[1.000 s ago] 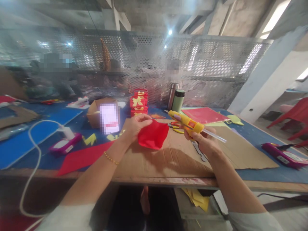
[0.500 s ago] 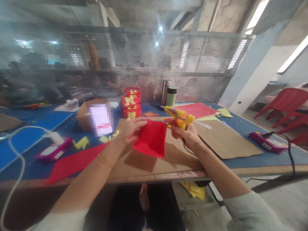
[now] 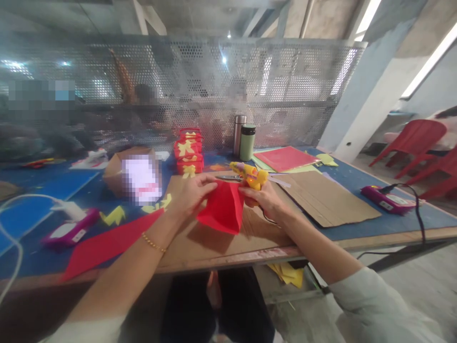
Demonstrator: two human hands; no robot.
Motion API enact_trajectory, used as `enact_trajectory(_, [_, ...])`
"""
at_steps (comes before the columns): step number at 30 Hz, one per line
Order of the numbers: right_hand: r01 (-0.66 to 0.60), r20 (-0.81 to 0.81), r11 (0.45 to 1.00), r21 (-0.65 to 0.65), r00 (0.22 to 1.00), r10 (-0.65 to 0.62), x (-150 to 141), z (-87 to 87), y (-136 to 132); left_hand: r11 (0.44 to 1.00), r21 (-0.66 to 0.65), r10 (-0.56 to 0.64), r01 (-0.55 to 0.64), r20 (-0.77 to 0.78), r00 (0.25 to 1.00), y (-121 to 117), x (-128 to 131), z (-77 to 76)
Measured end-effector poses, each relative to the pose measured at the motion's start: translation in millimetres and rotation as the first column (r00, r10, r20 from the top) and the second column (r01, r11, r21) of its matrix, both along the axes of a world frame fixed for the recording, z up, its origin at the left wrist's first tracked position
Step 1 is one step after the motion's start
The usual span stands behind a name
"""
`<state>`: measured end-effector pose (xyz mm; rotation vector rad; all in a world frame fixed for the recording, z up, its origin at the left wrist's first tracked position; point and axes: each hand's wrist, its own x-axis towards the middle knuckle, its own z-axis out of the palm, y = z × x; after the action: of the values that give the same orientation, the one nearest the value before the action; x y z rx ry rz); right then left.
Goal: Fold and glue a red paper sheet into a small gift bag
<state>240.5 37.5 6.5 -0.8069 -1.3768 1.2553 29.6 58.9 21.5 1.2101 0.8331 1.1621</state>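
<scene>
My left hand (image 3: 191, 191) pinches the upper left edge of a folded red felt piece (image 3: 222, 208) and holds it up above the brown cardboard sheet (image 3: 221, 238). My right hand (image 3: 263, 199) grips a yellow glue gun (image 3: 249, 174), whose nozzle points left over the top edge of the felt; the fingers of this hand also touch the felt's right edge. A black cord runs down from the gun under my right wrist.
Stacked red boxes with yellow bows (image 3: 188, 151), a cardboard box (image 3: 123, 174), two flasks (image 3: 243, 141), red paper sheets (image 3: 284, 157), purple devices (image 3: 387, 200) (image 3: 69, 229), a red felt strip (image 3: 107, 243) and yellow scraps (image 3: 114, 216) lie on the blue table. A perforated metal screen (image 3: 214, 90) stands behind it; red chairs (image 3: 416, 140) at right.
My right hand has brought the glue gun left and down to the felt's top edge. The camera has turned right, so everything on the table has shifted left.
</scene>
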Motion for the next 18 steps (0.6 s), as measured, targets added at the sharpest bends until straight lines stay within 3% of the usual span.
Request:
enact_trajectory(3, [0.034,0.073,0.999,-0.013,0.997,-0.033,-0.1,-4.5,4.6,0.998,0.040,0.055,-0.052,-0.069,0.996,3.3,-1.6,-1.3])
enact_trajectory(6, [0.139,0.202,0.988,0.073,0.968,-0.151,9.6,-6.2,15.5,0.997,0.008,0.079,-0.079,-0.121,0.990,9.2,-7.2,-0.2])
enact_trajectory(8, [0.231,0.281,0.954,0.189,0.918,-0.278,24.0,-3.5,24.4,0.995,-0.013,0.094,-0.097,-0.167,0.981,13.0,-11.4,0.5])
enact_trajectory(11, [0.360,0.331,0.859,0.365,0.812,-0.481,57.4,5.2,33.9,0.995,-0.041,0.084,-0.092,-0.170,0.982,16.8,-15.7,-0.6])
enact_trajectory(14, [0.407,0.468,0.792,0.456,0.647,-0.602,99.2,12.5,32.7,0.997,-0.052,0.049,-0.055,-0.114,0.992,18.1,-17.6,-3.2])
enact_trajectory(18, [0.415,0.702,0.734,0.537,0.264,-0.662,152.2,7.7,22.3,0.999,-0.029,0.026,-0.029,-0.117,0.993,17.8,-19.2,-3.7])
